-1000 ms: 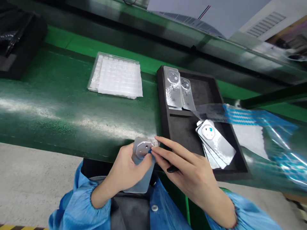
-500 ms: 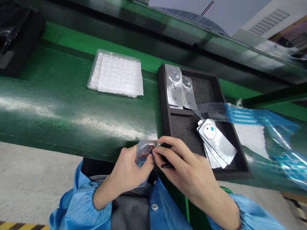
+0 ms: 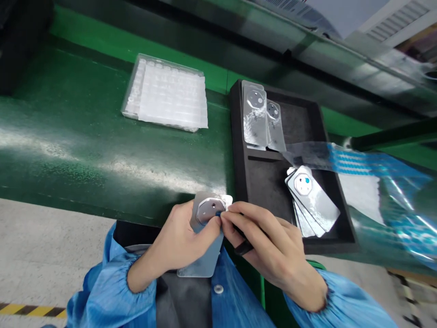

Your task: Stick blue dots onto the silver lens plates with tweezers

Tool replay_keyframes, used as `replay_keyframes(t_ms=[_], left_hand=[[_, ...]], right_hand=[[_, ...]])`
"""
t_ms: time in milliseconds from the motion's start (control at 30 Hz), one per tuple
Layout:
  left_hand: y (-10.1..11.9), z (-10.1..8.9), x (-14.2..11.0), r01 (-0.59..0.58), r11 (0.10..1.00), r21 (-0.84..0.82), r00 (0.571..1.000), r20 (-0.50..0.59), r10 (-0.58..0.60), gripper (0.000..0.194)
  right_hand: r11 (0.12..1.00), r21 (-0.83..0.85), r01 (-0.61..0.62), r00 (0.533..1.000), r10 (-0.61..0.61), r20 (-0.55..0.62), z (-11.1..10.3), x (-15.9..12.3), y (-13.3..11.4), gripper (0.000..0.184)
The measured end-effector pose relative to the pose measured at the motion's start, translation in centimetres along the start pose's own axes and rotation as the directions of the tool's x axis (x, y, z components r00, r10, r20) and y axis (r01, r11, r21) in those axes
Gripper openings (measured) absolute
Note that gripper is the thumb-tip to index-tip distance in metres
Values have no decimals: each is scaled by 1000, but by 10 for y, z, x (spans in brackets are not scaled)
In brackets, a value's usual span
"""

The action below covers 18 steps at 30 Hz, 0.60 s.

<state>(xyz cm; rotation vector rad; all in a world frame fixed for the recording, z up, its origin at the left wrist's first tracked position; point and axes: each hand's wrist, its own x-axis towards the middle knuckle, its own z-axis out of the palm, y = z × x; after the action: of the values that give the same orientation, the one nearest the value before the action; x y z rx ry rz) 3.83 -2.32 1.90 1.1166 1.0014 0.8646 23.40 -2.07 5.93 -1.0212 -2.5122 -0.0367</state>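
Observation:
My left hand (image 3: 179, 241) grips a silver phone back cover (image 3: 205, 260) over the bench's front edge, thumb lying across its face. Near the top of the cover is a grey octagonal camera area with small holes. A small blue dot (image 3: 218, 213) shows there, beside my left thumb tip. My right hand (image 3: 273, 243) is closed, its thumb and fingertips pinched at the cover's right side by that dot. A slim black tool (image 3: 243, 248) pokes out under its fingers; its kind and tip are hidden.
Right of my hands sits a black divided tray (image 3: 239, 168) with several silver covers (image 3: 317, 200) fanned in front and more covers (image 3: 256, 125) behind. Clear film with blue dots (image 3: 351, 161) crosses its right edge. A clear box of white pieces (image 3: 170, 95) stands at the back left.
The phone back cover has tipped flatter towards me, so its lower part now shows. My right hand stays pinched at its edge. The whole view has shifted slightly.

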Motion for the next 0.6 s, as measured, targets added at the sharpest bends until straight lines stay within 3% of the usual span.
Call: replay_keyframes(t_ms=[333,600], left_hand=[[6,-4,4,4,995,-96,1000,20,-2,10],[-4,-3,-2,28,996,-86,999,32,-25,20]], right_hand=[[998,-27,-55,997,54,-46,3,-3,-4,18],[995,-62,-83,992,77,-102,9,-2,-6,17]])
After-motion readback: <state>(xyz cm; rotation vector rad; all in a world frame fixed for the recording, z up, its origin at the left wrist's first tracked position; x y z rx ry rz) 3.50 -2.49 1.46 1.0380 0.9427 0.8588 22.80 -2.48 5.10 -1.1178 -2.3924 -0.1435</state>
